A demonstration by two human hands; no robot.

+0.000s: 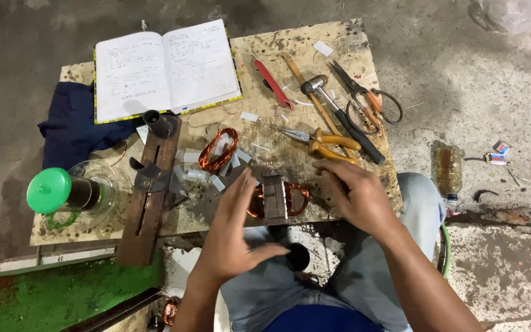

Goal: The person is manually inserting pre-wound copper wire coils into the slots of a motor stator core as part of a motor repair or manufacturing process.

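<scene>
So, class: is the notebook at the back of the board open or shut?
Open. The notebook lies flat with two white pages spread either side of its middle fold, writing visible on both.

The wooden surface [339,43] is looking rough, scuffed and stained. Copper wire coils [217,149] are gleaming glossy orange beside matt paper slips [216,182], a dull metal block [274,198], and smooth yellow plastic-handled pliers [327,145].

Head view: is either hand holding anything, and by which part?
Nothing is clearly gripped. Left hand and right hand are open on either side of the copper coil; contact cannot be told.
</scene>
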